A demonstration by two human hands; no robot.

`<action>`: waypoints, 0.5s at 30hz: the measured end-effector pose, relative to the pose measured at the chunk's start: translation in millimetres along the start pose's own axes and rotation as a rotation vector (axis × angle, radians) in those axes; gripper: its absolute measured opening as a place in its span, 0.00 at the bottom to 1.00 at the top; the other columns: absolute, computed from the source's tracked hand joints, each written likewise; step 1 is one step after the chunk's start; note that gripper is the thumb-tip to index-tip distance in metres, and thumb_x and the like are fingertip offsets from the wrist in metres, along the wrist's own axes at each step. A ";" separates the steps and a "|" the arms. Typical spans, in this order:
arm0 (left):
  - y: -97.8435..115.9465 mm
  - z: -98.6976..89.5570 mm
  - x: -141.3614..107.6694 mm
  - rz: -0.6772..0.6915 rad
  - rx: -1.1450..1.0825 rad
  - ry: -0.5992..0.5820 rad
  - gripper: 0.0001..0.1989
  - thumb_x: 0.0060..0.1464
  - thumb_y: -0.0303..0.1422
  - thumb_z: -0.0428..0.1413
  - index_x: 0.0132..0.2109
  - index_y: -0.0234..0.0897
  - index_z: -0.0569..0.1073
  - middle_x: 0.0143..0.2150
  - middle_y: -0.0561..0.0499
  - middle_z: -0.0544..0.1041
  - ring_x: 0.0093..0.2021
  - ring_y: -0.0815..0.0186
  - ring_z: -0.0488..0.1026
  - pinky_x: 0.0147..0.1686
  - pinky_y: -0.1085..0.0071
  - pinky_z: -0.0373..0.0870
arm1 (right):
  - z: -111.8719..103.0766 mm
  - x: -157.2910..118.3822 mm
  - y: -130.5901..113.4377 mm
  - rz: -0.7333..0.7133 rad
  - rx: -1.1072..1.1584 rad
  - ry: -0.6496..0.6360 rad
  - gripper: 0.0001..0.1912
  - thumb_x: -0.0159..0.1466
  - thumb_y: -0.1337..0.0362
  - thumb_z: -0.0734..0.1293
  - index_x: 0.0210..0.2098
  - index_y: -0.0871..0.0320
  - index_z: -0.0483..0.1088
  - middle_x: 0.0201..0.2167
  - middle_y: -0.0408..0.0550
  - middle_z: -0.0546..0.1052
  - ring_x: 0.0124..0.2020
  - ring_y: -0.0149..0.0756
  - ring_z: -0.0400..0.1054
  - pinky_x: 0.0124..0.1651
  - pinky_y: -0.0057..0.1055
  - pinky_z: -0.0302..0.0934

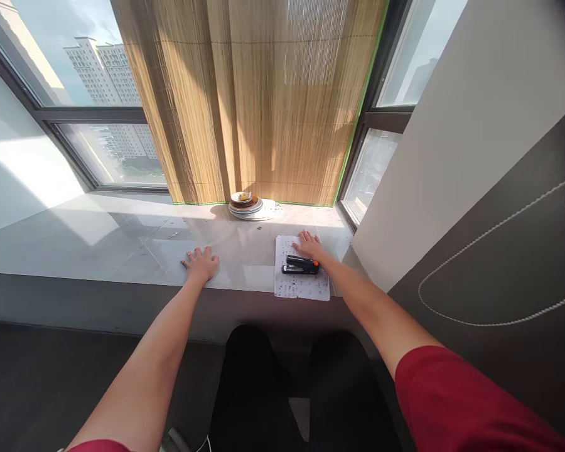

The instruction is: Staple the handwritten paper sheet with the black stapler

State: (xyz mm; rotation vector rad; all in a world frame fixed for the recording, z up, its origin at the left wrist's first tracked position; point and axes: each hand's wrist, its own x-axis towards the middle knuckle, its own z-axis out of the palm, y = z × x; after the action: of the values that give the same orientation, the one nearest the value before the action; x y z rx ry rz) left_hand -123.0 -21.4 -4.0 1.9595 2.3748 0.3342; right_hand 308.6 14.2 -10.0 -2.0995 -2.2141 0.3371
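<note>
My left hand (201, 263) lies on the pale windowsill (122, 251) with its fingers spread and nothing in it. My right hand (309, 245) rests with fingers apart at the top right part of a white paper sheet (301, 288) covered in dark writing. On the sheet, just below my right hand, lies a black stapler (300, 266) with an orange-red bit at its right end. The sheet's lower edge reaches slightly over the sill's front edge.
A stack of plates (250, 208) stands at the back of the sill, before a bamboo blind (263, 113). Windows flank the blind. A beaded cord (480, 324) hangs at the right, by the wall. My knees are below the sill.
</note>
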 end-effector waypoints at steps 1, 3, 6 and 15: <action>-0.1 0.0 0.4 -0.002 -0.002 -0.006 0.32 0.67 0.45 0.43 0.73 0.41 0.64 0.75 0.31 0.58 0.76 0.29 0.48 0.67 0.27 0.45 | -1.3 -4.7 8.1 0.011 -0.005 0.001 0.44 0.74 0.41 0.46 0.79 0.65 0.40 0.81 0.56 0.36 0.81 0.46 0.30 0.79 0.50 0.28; -0.3 0.3 1.7 -0.007 -0.002 -0.018 0.32 0.67 0.45 0.43 0.73 0.41 0.63 0.76 0.31 0.57 0.76 0.29 0.47 0.68 0.27 0.43 | -1.9 -11.2 18.3 0.028 -0.011 0.006 0.44 0.75 0.41 0.46 0.79 0.66 0.40 0.81 0.57 0.36 0.81 0.46 0.30 0.79 0.51 0.28; -0.2 1.2 3.4 -0.011 0.004 -0.024 0.33 0.67 0.46 0.41 0.74 0.40 0.63 0.75 0.31 0.56 0.76 0.28 0.47 0.68 0.27 0.42 | 0.3 -13.5 21.9 0.036 -0.018 0.017 0.44 0.75 0.42 0.46 0.79 0.66 0.40 0.81 0.58 0.36 0.81 0.46 0.29 0.79 0.52 0.28; 0.5 -0.8 2.9 -0.007 0.004 -0.025 0.33 0.67 0.46 0.41 0.74 0.40 0.63 0.76 0.30 0.56 0.76 0.28 0.47 0.67 0.26 0.45 | -1.8 -12.0 16.7 0.027 0.004 0.005 0.44 0.75 0.42 0.45 0.79 0.67 0.40 0.81 0.56 0.36 0.81 0.46 0.29 0.79 0.52 0.27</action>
State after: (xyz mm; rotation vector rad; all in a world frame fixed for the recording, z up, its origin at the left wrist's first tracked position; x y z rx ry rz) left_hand -123.3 -18.6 -2.8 1.9450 2.3682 0.3036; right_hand 326.1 3.2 -10.5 -2.1279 -2.1819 0.3371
